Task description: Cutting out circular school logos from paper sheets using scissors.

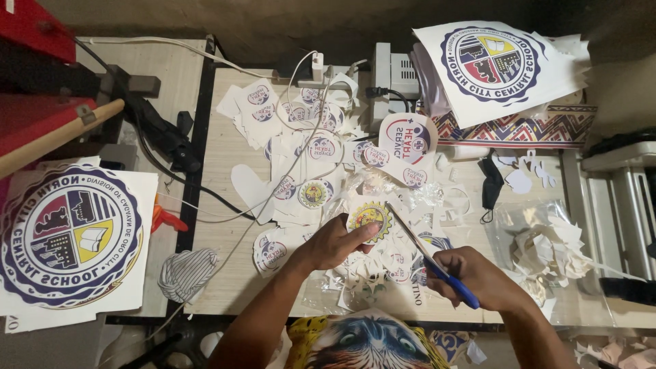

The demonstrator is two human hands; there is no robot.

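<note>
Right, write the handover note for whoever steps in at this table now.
Left hand pinches a round gear-edged sticker, partly trimmed.
Right hand holds blue-handled scissors, blades open at the sticker's edge.
Done: cut round stickers lie spread over the table, with white offcuts at right.
Left: finish this sticker's edge; large uncut emblem sheets wait at left and top right.

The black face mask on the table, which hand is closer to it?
Right. The right hand, holding blue-handled scissors, is just below the black face mask; the left hand sits farther away.
</note>
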